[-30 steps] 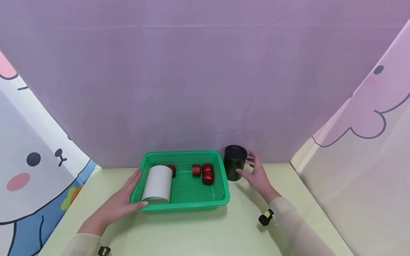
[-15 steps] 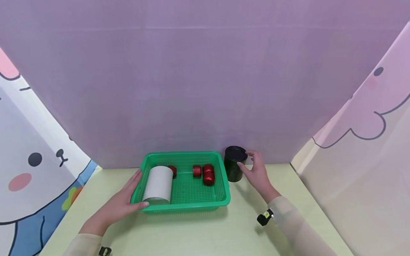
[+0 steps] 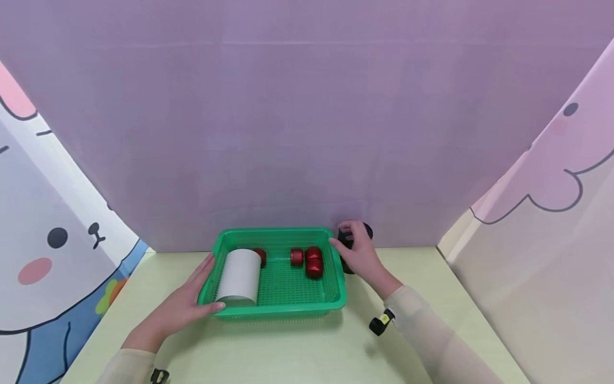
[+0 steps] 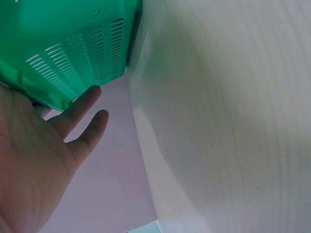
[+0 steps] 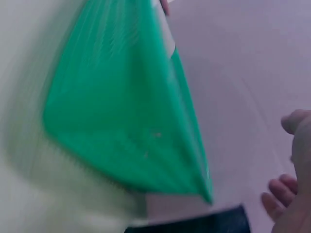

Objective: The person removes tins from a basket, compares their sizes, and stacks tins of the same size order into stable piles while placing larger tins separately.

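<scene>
A green plastic basket point(image 3: 283, 308) sits on the table against the back wall. Inside lie a white cylinder point(image 3: 241, 274) on the left, a red round piece point(image 3: 260, 257) beside it, and several shiny red pieces point(image 3: 314, 268) at the right. My left hand point(image 3: 175, 309) rests along the basket's left side, fingers straight, thumb at its front corner; some fingers point(image 4: 87, 133) extend free below the rim in the left wrist view. My right hand point(image 3: 362, 258), loosely curved and holding nothing visible, hovers by the basket's right rim. It partly hides a black canister point(image 3: 368, 230).
A purple wall point(image 3: 307, 133) rises right behind the basket. Cartoon-printed panels stand at the left point(image 3: 62, 256) and right point(image 3: 537, 224). Pale tabletop point(image 3: 268, 352) stretches in front of the basket.
My right hand has left the black canister and moved left toward the basket's right rim. The left hand stays at the basket's left side. The canister appears to stand where it was.
</scene>
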A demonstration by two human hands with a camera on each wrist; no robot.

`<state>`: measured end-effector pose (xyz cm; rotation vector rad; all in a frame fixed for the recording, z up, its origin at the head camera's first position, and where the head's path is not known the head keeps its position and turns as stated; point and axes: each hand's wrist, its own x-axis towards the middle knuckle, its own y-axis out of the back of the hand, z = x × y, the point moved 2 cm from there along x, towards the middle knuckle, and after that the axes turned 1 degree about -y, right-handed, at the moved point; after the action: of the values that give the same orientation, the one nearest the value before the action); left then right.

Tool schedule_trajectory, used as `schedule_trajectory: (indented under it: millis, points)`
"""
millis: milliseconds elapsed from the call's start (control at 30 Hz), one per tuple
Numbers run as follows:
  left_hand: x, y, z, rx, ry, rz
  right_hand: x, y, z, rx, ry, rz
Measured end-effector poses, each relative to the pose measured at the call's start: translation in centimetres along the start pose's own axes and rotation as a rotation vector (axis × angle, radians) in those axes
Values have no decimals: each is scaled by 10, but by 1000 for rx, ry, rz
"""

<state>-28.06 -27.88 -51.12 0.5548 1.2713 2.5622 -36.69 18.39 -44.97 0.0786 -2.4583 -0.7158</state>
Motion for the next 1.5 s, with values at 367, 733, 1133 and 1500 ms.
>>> schedule_trajectory:
  millis: [367, 733, 1133, 1500]
  points:
    - [0, 0, -2, -5, 11, -2, 24, -50, -44, 71, -187, -429]
    - [1, 0, 1, -24, 33, -17, 43, -88, -55, 43, -147, -628]
    - [-1, 0, 3, -29, 21, -10, 61, -128, -48, 102, -189, -713]
    - [-1, 4, 7, -16, -2, 1, 62, -154, -54, 83, -137, -837]
